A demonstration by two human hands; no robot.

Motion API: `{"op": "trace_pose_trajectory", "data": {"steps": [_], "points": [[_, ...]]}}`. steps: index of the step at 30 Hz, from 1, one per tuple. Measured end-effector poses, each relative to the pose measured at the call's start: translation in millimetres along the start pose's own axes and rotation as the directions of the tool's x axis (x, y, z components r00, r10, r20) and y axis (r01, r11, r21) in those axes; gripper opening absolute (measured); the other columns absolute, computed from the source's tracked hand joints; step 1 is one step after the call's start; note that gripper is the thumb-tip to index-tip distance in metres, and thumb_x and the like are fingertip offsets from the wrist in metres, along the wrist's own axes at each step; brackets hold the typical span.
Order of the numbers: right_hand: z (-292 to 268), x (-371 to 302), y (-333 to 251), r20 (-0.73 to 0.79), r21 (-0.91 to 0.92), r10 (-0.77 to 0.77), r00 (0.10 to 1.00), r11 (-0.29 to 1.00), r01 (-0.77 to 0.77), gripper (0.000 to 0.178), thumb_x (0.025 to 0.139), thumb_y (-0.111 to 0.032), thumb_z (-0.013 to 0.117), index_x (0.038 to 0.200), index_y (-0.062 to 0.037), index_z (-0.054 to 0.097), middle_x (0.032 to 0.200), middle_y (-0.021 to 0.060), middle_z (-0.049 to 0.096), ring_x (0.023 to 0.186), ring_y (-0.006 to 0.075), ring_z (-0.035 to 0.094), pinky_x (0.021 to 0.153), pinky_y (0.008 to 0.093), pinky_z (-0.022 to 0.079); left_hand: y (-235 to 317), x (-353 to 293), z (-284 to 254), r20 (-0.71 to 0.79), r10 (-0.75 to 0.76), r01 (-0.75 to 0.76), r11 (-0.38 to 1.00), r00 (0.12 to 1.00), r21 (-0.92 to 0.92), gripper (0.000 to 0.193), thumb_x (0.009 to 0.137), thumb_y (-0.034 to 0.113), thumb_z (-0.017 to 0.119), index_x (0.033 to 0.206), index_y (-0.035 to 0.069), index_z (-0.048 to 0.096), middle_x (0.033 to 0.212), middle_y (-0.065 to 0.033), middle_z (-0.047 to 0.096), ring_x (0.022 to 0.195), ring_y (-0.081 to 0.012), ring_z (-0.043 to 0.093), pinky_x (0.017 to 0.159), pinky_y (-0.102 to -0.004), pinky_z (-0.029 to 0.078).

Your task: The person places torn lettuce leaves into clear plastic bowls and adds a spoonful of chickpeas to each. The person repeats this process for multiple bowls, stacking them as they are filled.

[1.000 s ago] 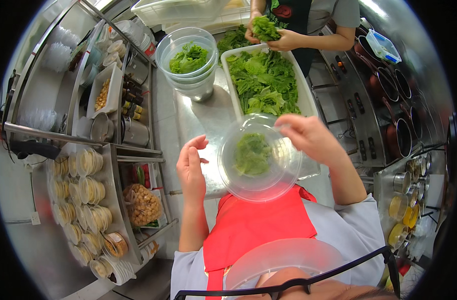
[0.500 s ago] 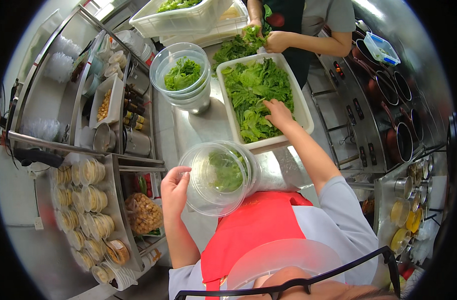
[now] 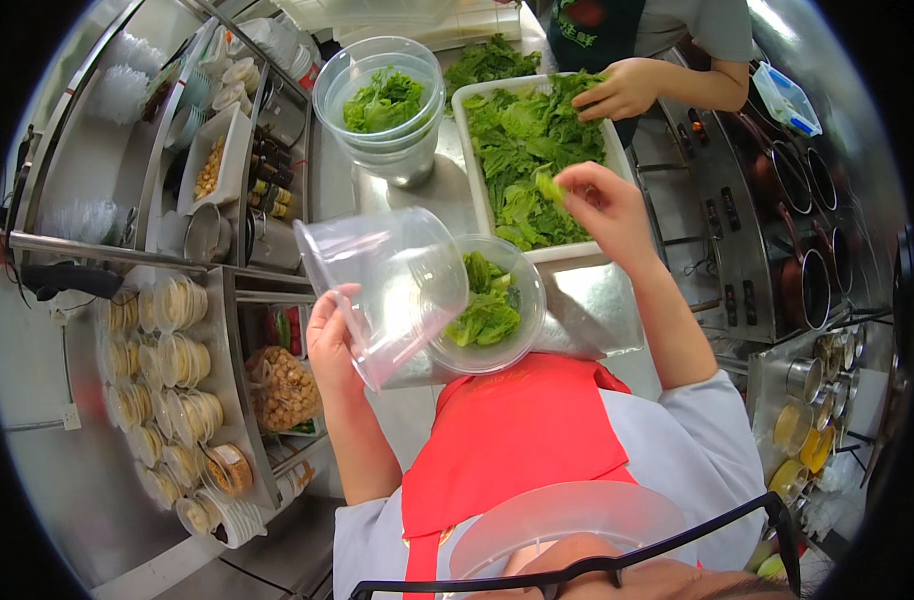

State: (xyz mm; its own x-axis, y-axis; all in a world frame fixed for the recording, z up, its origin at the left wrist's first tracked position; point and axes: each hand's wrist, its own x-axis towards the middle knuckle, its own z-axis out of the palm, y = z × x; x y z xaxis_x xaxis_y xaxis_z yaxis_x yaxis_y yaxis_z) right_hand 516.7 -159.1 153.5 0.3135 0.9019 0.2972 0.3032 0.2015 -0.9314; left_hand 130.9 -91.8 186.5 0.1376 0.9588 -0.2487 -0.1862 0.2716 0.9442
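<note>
Red apron (image 3: 517,440) nearest at 6 o'clock, and just past it, mid-dial, sits the clear tub (image 3: 534,312) on the steel table (image 3: 582,305), a heap of green leaves (image 3: 484,312) inside: that's 1 portion in! At that tub's 9 o'clock, a tilted tub (image 3: 377,265), see-through, no leaves showing in it, so it looks unfilled; it overlaps its neighbour in view, contact hard to tell. Left hand (image 3: 332,340), toward 8 o'clock, has it, fingers curled and pressed to the wall near the rim. Over at 2 o'clock, right hand (image 3: 617,215), thumb and fingertips pinching a small leaf piece (image 3: 549,187), blurred, above the white bin (image 3: 567,252). And what a supply at 1 o'clock: lettuce (image 3: 522,150) spread right across that bin, plenty left by the look of it. Up at 11 o'clock, the nested tub stack (image 3: 402,165), lettuce bunch (image 3: 382,100) in its top tub, another portion in place. Farther out, a co-worker's hand (image 3: 622,88) at 1 o'clock, fingers bent over the bin's leaves, and loose lettuce (image 3: 492,60) lying beyond at 12.
</note>
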Motion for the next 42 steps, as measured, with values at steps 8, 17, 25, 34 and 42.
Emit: {"op": "trace_pose_trajectory", "data": {"steps": [8, 17, 25, 34, 42], "points": [[5.3, 42.5, -1.7, 0.322, -0.337, -0.21, 0.923, 0.886, 0.319, 0.024, 0.087, 0.002, 0.07, 0.108, -0.0067, 0.075, 0.113, 0.0106, 0.071, 0.102, 0.0311, 0.064, 0.092, 0.0408, 0.052, -1.9, -4.1, 29.0, 0.18, -0.041, 0.015, 0.989, 0.983, 0.145, 0.019, 0.102, 0.007, 0.058, 0.118, 0.003, 0.067, 0.067, 0.005, 0.048, 0.055, -0.004, 0.038, 0.052, -0.0228, 0.03], [63.4, 24.0, 153.8, 0.393, -0.814, 0.303, 0.868, 0.553, 0.176, 0.05, 0.082, -0.004, 0.074, 0.13, -0.0157, 0.068, 0.138, 0.0169, 0.052, 0.131, 0.0412, 0.05, 0.096, 0.0547, 0.053, -0.9, -17.9, 46.2, 0.114, 0.107, -0.136, 0.234, 0.988, 0.963, 0.026, 0.088, 0.016, 0.064, 0.113, 0.011, 0.07, 0.068, -0.0126, 0.067, 0.07, -0.0375, 0.068, 0.068, -0.0487, 0.052], [11.6, 39.0, 107.9, 0.083, -0.054, 0.465, 0.882, 0.885, -0.462, 0.026, 0.085, 0.005, 0.068, 0.109, -0.0002, 0.077, 0.099, 0.0069, 0.077, 0.088, 0.0156, 0.071, 0.081, 0.0315, 0.055, 0.7, -5.9, 30.2, 0.02, 0.214, -0.08, 0.274, 0.977, 0.959, 0.028, 0.087, 0.015, 0.062, 0.112, 0.008, 0.07, 0.067, -0.0123, 0.067, 0.067, -0.0362, 0.068, 0.068, -0.049, 0.053], [12.1, 31.8, -79.4, 0.142, 0.806, 0.187, 0.972, 0.548, -0.224, 0.018, 0.098, 0.0, 0.066, 0.115, -0.0044, 0.074, 0.102, 0.0062, 0.075, 0.071, 0.0072, 0.063, 0.057, 0.0207, 0.049, -3.9, 0.2, 52.4, 0.081, 0.176, -0.121, 0.228, 0.981, 0.966, 0.038, 0.091, 0.018, 0.06, 0.127, 0.009, 0.064, 0.088, -0.021, 0.074, 0.084, -0.0433, 0.072, 0.076, -0.054, 0.056], [100.0, -9.2, -101.8, 0.608, -0.242, -0.091, 0.789, 0.925, 0.293, 0.044, 0.079, 0.009, 0.073, 0.12, -0.0077, 0.073, 0.13, 0.0213, 0.063, 0.118, 0.0347, 0.065, 0.099, 0.0413, 0.055, -0.9, 3.1, 43.8, 0.117, 0.128, -0.149, 0.284, 0.985, 0.947, 0.04, 0.095, 0.021, 0.062, 0.133, 0.009, 0.06, 0.096, -0.0226, 0.075, 0.09, -0.0452, 0.072, 0.08, -0.0542, 0.056]]}}
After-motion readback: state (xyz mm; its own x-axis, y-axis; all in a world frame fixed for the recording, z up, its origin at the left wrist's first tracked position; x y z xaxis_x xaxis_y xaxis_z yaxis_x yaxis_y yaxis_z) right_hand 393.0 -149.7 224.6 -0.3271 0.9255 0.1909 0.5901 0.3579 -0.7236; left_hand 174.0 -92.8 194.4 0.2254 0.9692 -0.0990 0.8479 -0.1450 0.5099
